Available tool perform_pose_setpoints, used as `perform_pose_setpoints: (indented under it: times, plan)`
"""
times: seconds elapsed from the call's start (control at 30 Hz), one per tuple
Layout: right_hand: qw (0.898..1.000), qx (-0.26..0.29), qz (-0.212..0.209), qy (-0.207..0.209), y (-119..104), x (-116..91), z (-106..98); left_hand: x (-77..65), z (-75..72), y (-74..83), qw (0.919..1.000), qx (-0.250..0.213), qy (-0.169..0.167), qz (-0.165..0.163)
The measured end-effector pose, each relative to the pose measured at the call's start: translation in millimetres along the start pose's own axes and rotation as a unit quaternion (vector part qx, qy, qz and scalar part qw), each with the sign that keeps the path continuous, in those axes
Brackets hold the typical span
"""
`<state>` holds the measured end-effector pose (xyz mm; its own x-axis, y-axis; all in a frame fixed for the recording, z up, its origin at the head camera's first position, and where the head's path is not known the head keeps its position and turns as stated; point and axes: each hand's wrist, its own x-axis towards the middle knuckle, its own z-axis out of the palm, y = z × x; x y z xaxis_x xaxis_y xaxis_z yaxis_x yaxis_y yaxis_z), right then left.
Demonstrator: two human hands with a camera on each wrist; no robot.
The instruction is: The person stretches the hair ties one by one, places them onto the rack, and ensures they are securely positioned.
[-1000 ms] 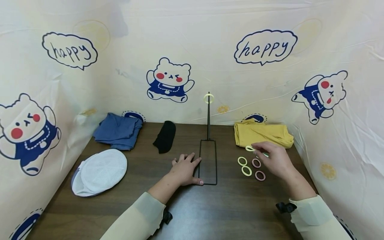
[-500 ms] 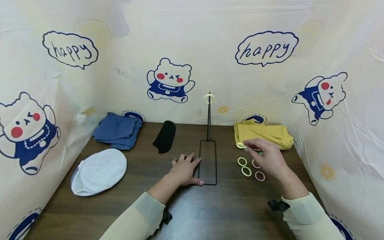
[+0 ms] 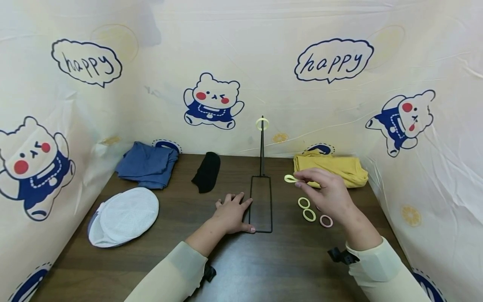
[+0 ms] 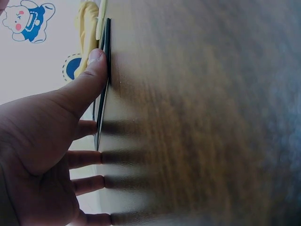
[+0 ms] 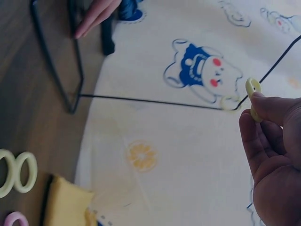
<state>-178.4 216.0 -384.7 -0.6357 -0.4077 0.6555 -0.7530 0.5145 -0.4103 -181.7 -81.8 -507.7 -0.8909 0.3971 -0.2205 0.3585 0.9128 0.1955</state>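
My right hand (image 3: 332, 195) pinches a pale yellow hair tie (image 3: 289, 178) between thumb and fingertips, lifted above the table; it looks squeezed narrow. My left hand (image 3: 232, 216) has its fingers spread beside a black wire stand (image 3: 262, 159), the thumb on the near corner of its rectangular base. In the left wrist view the thumb (image 4: 96, 59) lies against the black bar, and the other fingertips reach the tabletop. Another yellow hair tie (image 3: 267, 124) hangs near the top of the stand's upright. Two yellow hair ties (image 3: 299, 201) and a pink one (image 3: 321, 221) lie below my right hand, which partly hides another.
Folded yellow cloth (image 3: 339, 167) lies at the back right. At the left are folded blue cloth (image 3: 149, 163), a white cap (image 3: 128, 216) and a black sock (image 3: 207, 172). A printed white curtain (image 3: 271, 54) hangs behind and around the brown table (image 3: 286, 264).
My right hand has moved left towards the stand's upright, carrying the yellow hair tie. The left hand has stayed on the stand's base.
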Motion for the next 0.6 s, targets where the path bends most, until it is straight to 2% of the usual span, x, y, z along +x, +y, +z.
perform_pose_setpoints:
  times: [0.33,0.6]
  plan:
    - [0.994,0.05,-0.087,0.032,-30.0,22.0,-1.5,-0.4,-1.4,-0.7,1.0,-0.004,-0.003,-0.003]
    - [0.991,0.072,-0.107,0.03,-49.4,33.9,-4.9,1.0,0.0,-0.9,1.0,-0.003,-0.002,0.001]
